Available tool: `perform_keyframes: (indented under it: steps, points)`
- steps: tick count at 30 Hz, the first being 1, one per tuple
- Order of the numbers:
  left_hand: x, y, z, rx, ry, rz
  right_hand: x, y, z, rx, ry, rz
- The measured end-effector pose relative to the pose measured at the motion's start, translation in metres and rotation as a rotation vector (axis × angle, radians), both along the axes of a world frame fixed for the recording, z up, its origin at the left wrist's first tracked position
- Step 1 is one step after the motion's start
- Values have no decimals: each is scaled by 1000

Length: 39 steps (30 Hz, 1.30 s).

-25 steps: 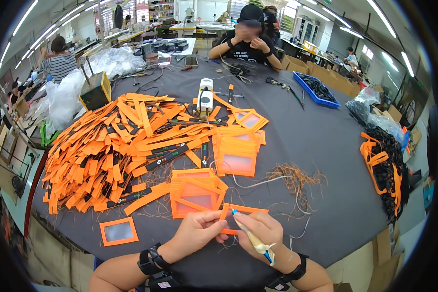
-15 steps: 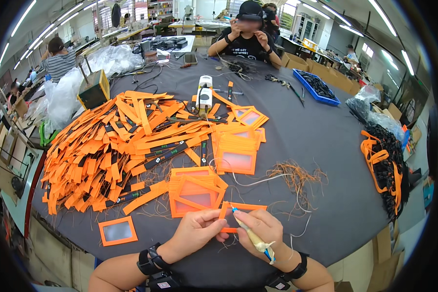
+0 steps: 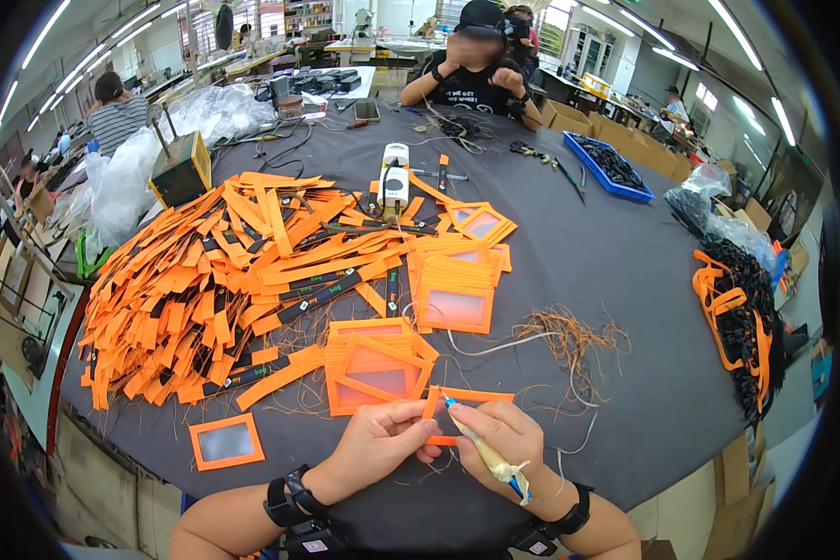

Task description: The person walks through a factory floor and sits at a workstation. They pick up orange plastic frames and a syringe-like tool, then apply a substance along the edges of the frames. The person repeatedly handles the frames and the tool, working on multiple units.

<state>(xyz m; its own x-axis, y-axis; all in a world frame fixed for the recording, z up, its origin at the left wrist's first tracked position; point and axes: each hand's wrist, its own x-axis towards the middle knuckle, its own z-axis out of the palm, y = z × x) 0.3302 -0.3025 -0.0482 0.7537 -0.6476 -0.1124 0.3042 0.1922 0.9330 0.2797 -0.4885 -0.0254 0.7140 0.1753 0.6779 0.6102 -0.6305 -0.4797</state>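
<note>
- Right hand (image 3: 495,443) grips a blue-tipped tool (image 3: 483,448), tip on the orange frame (image 3: 467,403).
- Left hand (image 3: 383,443) pinches the frame's near edge against the worktop (image 3: 607,243).
- Step: apparently trimming or gluing the frame edge; next calls for steady tip contact.
- Frame stack (image 3: 375,366) just beyond.

One head-worn fisheye view looks steeply down, close over the dark table (image 3: 579,252).
</note>
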Motion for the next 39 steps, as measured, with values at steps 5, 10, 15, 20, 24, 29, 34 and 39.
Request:
perform_keyframes:
  steps: [5, 10, 15, 20, 24, 29, 34, 39]
  points:
    - [0, 0, 0, 10, 15, 2, 0, 0, -1, -4, -7, 1]
    - [0, -1, 0, 19, 11, 2, 1, 0, -1, 0, -31, 26]
    - [-2, -2, 4, 22, 19, 19, 1, 0, 0, 5, -25, 9]
    - [-1, -2, 5, 18, 23, 10, 1, -2, -1, 1, -29, 23]
    - [3, 1, 4, 35, 55, 12, -1, -11, 3, -16, -92, -74]
    - [11, 7, -3, -102, 199, 106, 11, -28, 8, 332, 77, -210]
    - [12, 7, 4, -158, 262, 106, 11, -28, -1, 883, 475, -43]
    - [12, 8, 8, -143, 271, 92, 14, -25, -3, 936, 472, -53]
